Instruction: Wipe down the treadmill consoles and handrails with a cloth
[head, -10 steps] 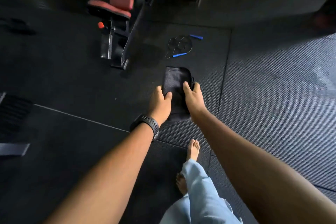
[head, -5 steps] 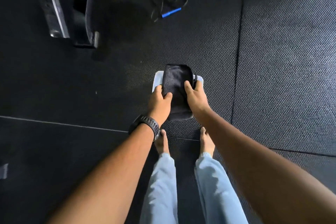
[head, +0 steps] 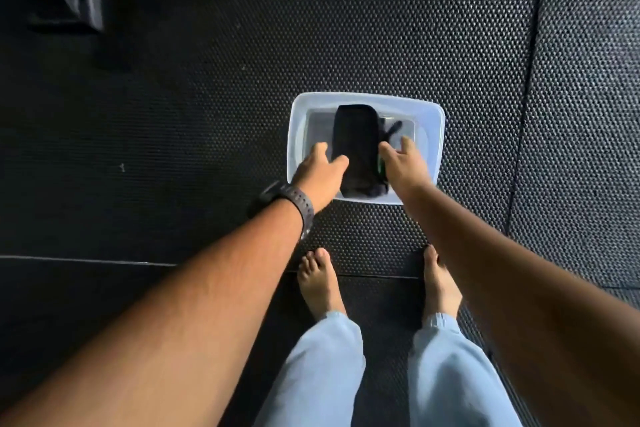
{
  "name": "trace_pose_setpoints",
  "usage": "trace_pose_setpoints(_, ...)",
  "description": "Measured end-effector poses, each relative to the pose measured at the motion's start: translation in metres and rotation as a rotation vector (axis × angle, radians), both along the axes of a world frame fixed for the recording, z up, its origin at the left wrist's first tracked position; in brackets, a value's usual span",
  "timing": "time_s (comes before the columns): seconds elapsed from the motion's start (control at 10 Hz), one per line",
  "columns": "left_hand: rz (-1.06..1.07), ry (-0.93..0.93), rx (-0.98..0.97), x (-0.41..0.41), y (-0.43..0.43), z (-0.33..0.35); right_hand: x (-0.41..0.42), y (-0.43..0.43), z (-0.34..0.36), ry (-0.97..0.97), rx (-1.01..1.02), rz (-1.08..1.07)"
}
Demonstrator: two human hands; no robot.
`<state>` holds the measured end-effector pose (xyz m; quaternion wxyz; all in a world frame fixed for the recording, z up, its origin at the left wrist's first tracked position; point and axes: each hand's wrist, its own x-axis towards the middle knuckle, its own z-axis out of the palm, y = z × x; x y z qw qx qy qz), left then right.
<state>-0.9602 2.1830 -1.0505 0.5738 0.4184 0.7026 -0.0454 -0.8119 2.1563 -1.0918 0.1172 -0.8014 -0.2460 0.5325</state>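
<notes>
A dark folded cloth (head: pixel 356 142) hangs over a white plastic tub (head: pixel 437 135) that stands on the floor in front of my bare feet. My left hand (head: pixel 320 172), with a dark watch on its wrist, grips the cloth's left edge, thumb on top. My right hand (head: pixel 403 166) holds the right edge, and something small and green shows by its thumb. The cloth's lower end sits inside the tub. No treadmill console or handrail is in view.
Black studded rubber mats (head: pixel 207 114) cover the floor, with seams on the right and below the tub. A dark metal foot of a gym machine (head: pixel 91 3) stands at the top left. My feet (head: pixel 320 282) are just behind the tub.
My head tilted further down and the tub came fully into view. Both hands lowered the cloth from in front of me into the tub.
</notes>
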Motion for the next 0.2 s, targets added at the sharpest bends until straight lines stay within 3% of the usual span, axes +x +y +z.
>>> trace_pose_setpoints(0.2,0.100,-0.006,-0.021,-0.009,0.007,-0.004,-0.006,-0.004,0.000,-0.019,-0.038,0.055)
